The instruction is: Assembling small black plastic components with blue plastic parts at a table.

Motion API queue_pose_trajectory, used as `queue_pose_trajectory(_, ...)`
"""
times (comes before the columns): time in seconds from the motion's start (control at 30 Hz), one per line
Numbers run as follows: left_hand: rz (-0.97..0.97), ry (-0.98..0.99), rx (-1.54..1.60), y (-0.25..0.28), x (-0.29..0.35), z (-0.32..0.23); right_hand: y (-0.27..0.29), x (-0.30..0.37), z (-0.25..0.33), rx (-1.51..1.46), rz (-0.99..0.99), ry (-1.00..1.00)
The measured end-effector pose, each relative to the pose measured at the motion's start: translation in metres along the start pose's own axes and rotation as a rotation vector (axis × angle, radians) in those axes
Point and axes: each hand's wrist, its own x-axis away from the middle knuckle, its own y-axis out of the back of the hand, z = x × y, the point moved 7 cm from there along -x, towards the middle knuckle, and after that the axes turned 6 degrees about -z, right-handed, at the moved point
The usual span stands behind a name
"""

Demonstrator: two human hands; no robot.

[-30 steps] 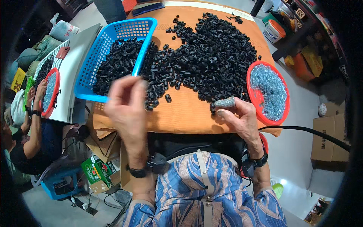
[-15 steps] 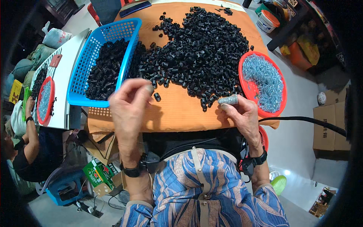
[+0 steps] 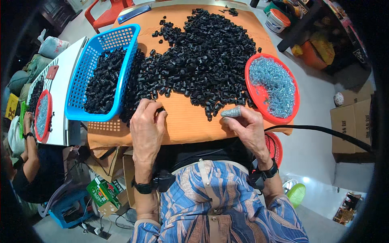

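Thumb and forefinger of my left hand (image 3: 148,125) are closed on a small black plastic part (image 3: 160,109) at the front edge of the black pile. Much of that part is hidden by the fingers. My right hand (image 3: 248,127) is pinched, thumb against a forefinger wrapped in a grey covering (image 3: 231,112); whatever lies between them is hidden. It hovers between the pile and a red tray (image 3: 294,109). Small shiny metal pieces (image 3: 279,87), which look like screws, fill most of that tray. A big heap of black plastic parts (image 3: 206,56) covers the middle of the orange cloth (image 3: 190,129).
A blue plastic basket (image 3: 91,117) of black parts stands on the left. Over the right table edge runs a black cable (image 3: 320,130). Another person's arm (image 3: 30,158) works at a white table (image 3: 65,101) farther left. Cardboard boxes (image 3: 352,127) stand at right.
My left hand has come down and nearer, onto the spot where a loose black part lay. My right hand keeps its pinch. The whole view has shifted slightly.
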Motion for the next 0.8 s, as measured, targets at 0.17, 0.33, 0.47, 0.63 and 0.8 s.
queue_pose_trajectory(0.17,0.0,0.012,0.069,-0.006,0.004,-0.002,-0.005,0.004,0.018,0.191,-0.009,0.241)
queue_pose_trajectory(0.33,0.003,-0.083,0.091,-0.014,0.008,-0.007,-0.029,0.005,0.034,0.425,-0.001,0.579)
queue_pose_trajectory(0.47,0.011,-0.088,0.097,-0.015,0.008,-0.009,-0.043,0.002,0.038,0.434,0.048,0.608)
queue_pose_trajectory(0.63,-0.001,-0.006,0.172,-0.011,0.007,-0.005,-0.026,-0.006,0.027,0.342,-0.014,0.469)
queue_pose_trajectory(0.8,-0.012,-0.025,0.146,-0.011,0.006,-0.001,-0.015,-0.006,0.031,0.308,-0.049,0.406)
